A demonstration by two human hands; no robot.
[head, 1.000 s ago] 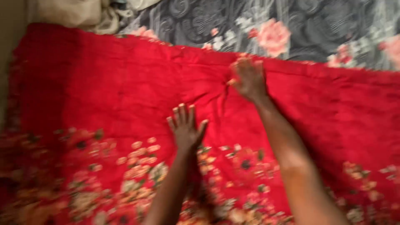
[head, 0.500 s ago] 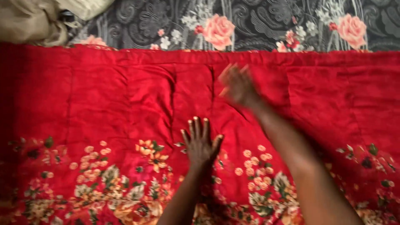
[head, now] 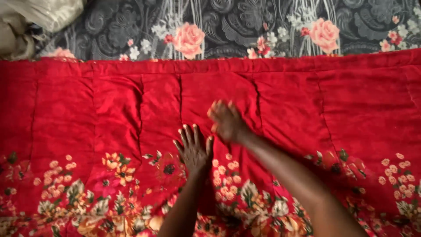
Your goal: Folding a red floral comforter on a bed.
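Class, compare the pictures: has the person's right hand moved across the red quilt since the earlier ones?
Yes. The right hand has drawn back from the quilt's top edge toward the person, and now lies beside the left hand.

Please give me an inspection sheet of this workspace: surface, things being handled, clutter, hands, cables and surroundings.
Surface: a grey sheet with pink roses lies under everything, showing along the top.
Things handled: a red blanket with a flower border along the near edge, spread flat, with a few creases running down it.
Clutter: a pale bundle of cloth at the top left corner.
Hands: left hand flat on the blanket, fingers spread; right hand blurred, open, just beyond and beside the left; neither holds anything.
Cables: nothing seen.
Surroundings: nothing seen beyond the bedding.
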